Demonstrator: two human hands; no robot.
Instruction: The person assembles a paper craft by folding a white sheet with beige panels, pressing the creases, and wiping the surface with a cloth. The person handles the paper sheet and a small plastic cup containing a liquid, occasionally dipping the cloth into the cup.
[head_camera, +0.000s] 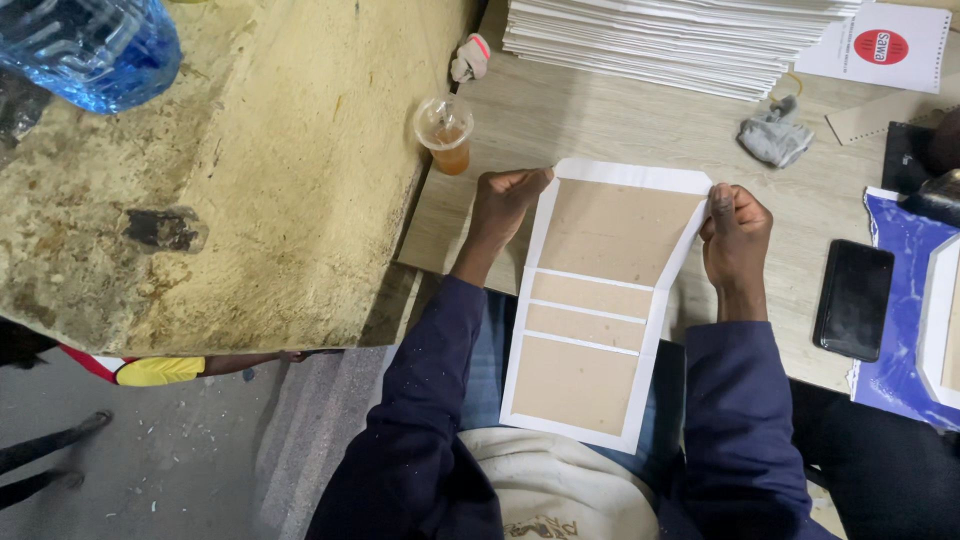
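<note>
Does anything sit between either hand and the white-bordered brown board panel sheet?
Nothing visible: the left hand and right hand both grip the white-bordered brown board panel sheet directly by its upper side edges.

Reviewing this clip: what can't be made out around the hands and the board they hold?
Head view:
- Left hand: fingertips hidden under the board cover.
- Right hand: grip partly hidden by the folded white edge.
- Cover's underside: faces away.
- Blue sheet: cut off by the right frame edge.
</note>
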